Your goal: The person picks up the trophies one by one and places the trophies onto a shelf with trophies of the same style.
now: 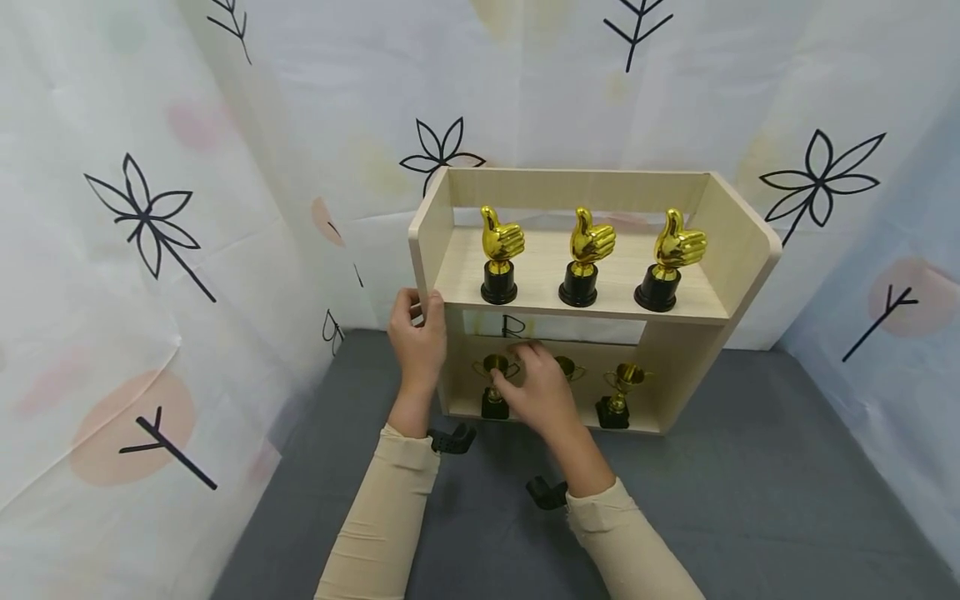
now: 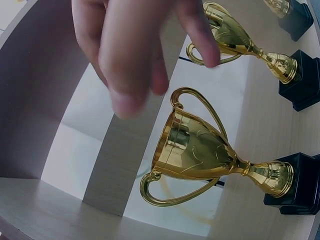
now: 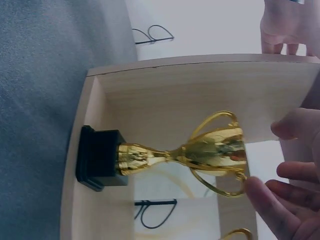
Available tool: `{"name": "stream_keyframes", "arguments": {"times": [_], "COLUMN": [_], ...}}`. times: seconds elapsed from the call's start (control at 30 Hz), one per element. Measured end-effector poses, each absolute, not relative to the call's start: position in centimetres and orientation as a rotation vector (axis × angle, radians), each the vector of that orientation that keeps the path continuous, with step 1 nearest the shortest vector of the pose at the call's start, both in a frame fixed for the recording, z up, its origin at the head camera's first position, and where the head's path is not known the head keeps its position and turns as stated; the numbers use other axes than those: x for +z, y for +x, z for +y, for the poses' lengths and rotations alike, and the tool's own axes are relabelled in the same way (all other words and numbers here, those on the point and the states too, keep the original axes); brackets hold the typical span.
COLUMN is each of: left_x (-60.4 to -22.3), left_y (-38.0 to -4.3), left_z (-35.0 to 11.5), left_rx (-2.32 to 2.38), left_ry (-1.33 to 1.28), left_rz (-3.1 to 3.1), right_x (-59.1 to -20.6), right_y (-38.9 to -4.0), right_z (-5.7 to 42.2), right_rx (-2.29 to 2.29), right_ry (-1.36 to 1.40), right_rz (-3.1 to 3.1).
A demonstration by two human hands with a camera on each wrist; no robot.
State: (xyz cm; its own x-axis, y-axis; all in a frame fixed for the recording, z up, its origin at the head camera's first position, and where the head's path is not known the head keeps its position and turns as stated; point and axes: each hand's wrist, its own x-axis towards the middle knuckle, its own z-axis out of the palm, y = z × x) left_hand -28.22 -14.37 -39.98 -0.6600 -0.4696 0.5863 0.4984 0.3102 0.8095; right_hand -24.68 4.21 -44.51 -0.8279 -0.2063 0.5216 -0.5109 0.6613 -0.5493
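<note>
A two-tier wooden shelf [image 1: 592,314] holds gold thumbs-up trophies [image 1: 507,242] on top and gold cup trophies [image 1: 617,392] with black bases below. My left hand [image 1: 420,337] holds the shelf's left side panel, thumb at the front edge and fingers on the outer side. In the right wrist view, those left fingers [image 3: 282,47] show beyond the panel. My right hand [image 1: 536,387] reaches into the lower tier, thumb and fingers spread near the rim of the left cup trophy [image 3: 215,150]. One fingertip is at its handle; contact is unclear. The middle cup is partly hidden behind this hand.
Dark grey cloth [image 1: 750,500] covers the surface under the shelf. White patterned fabric [image 1: 337,100] hangs behind and at both sides. Black wrist mounts [image 1: 452,439] sit under the forearms. The upper board lies above my right hand.
</note>
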Motion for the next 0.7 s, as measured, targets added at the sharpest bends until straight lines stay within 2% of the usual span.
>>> {"name": "stream_keyframes", "arguments": {"times": [0.3,0.53,0.7], "left_x": [-37.5,-40.1,-39.9], "left_y": [-25.7,-28.1,-27.8], "left_z": [-13.3,-15.2,-15.7], "left_rx": [-1.5,-1.459,-1.448], "left_ry": [-0.031,-0.003,0.011], "left_rz": [-1.745,-1.815,-1.861], "right_x": [-43.6,-42.8,-42.4], "right_y": [-23.4,-22.7,-22.5], "right_z": [6.2,8.6,11.4], "right_rx": [1.001,0.826,0.722], "right_ry": [0.494,0.421,0.344], "right_rz": [-2.403,-2.363,-2.308]}}
